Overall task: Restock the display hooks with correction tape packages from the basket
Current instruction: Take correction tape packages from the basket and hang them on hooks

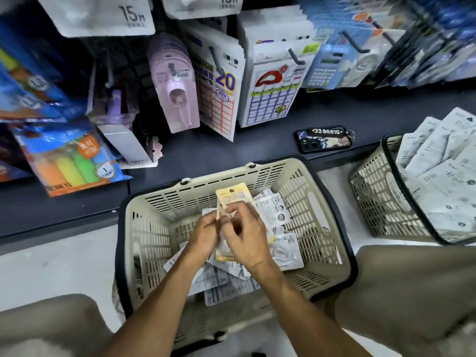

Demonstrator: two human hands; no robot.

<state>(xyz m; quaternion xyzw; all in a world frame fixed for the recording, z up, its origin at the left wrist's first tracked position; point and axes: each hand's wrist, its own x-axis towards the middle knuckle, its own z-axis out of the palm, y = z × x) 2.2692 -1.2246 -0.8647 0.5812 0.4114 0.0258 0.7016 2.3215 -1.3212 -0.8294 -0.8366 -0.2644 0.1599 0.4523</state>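
A beige basket (316, 202) with a black rim sits on the floor between my knees, holding several white correction tape packages (275, 210). Over it, both hands hold a yellow correction tape package (233, 194) upright. My left hand (203, 234) grips its left edge and my right hand (244, 233) curls round its right side. Display hooks (215, 60) hang on the dark rack above, loaded with pink correction tape packs (177, 94) and label sheets.
A second beige basket (373, 194), full of white packages, stands at the right. A phone (325, 143) with a number tag lies on the dark bottom shelf (257, 148). Highlighter packs (69, 163) and a small box (126, 145) crowd the left of the shelf.
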